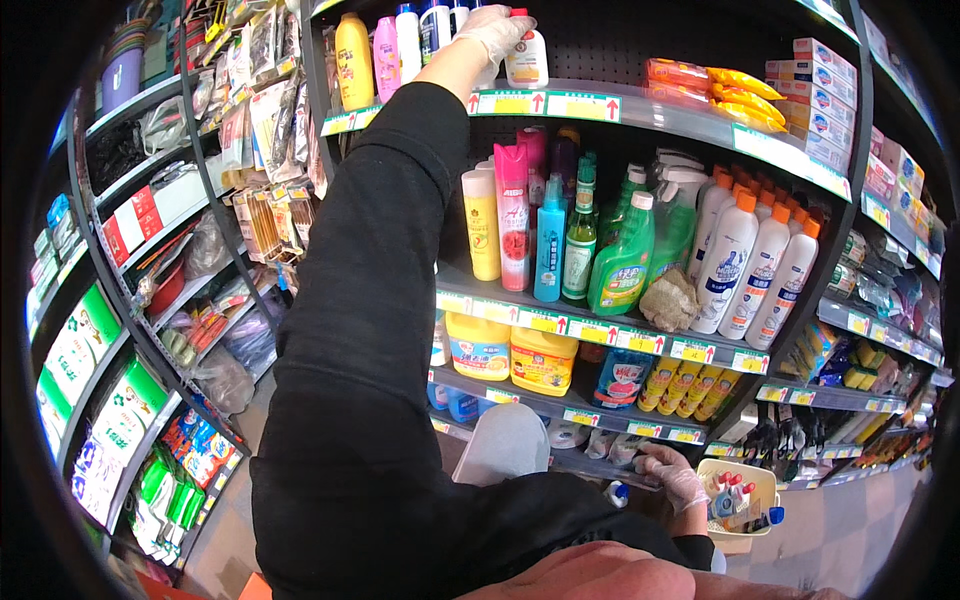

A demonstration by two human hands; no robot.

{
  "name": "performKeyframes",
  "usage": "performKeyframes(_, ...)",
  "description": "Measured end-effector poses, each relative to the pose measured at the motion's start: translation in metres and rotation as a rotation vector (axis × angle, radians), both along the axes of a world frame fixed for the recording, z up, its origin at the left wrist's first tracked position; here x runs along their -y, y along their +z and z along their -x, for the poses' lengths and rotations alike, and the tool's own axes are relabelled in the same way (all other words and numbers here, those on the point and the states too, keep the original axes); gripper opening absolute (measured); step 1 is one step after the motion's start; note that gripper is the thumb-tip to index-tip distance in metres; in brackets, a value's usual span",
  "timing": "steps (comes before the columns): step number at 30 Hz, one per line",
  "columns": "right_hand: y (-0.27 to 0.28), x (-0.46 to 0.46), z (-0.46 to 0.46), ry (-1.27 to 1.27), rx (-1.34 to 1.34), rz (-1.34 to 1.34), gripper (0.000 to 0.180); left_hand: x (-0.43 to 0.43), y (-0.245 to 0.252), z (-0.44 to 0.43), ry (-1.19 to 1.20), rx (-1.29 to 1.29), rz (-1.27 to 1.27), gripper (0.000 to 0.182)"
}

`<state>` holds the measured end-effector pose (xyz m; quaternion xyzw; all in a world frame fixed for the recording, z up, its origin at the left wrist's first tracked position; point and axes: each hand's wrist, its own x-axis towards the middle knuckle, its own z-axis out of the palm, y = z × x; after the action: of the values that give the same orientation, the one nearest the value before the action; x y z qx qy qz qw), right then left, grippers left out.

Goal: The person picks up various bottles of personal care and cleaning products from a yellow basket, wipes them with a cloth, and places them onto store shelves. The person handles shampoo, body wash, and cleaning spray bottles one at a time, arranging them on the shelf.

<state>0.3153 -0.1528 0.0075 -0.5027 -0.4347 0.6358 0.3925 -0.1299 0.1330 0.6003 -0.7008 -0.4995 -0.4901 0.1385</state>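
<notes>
My left hand point(495, 34), in a clear thin glove, reaches up to the top shelf. Its fingers grip the red cap end of a white bottle point(527, 60), which is upright at the shelf's front edge. To the left of that hand are a yellow bottle point(354, 64), a pink bottle point(386, 60) and several white and blue bottles point(409, 45). Low on the right is my right hand point(675, 476), also gloved, with its fingers loosely apart and nothing seen in them. It hangs beside a cream plastic basket point(739, 534) holding several red-capped bottles point(726, 499).
Below the top shelf point(682, 105) stand spray bottles point(622, 262), orange-capped white bottles point(727, 262) and a brown lump point(670, 300). Yellow jugs point(544, 360) fill a lower shelf. My knee point(506, 442) is close to the shelving. More racks point(135, 300) line the left.
</notes>
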Motion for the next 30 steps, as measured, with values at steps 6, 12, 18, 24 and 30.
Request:
performKeyframes(6,-0.013,0.002,-0.008,0.047,0.106,0.055,0.043,0.001,-0.012,-0.029,-0.092,0.163,0.028,0.05)
performKeyframes(12,-0.012,-0.001,-0.01,0.063,0.18,0.056,0.046,0.002,-0.017,-0.04,-0.138,0.348,0.094,0.042)
performKeyframes(18,-0.038,-0.004,-0.018,0.041,0.206,0.04,0.047,-0.006,-0.027,-0.047,-0.279,0.458,0.152,0.044)
performKeyframes(24,-0.017,0.003,-0.01,0.048,0.137,0.042,0.046,-0.02,-0.024,-0.037,-0.297,0.42,0.183,0.049)
performKeyframes(30,-0.021,-0.001,-0.013,0.05,0.174,0.068,0.047,-0.008,-0.021,-0.031,-0.016,0.152,0.019,0.063)
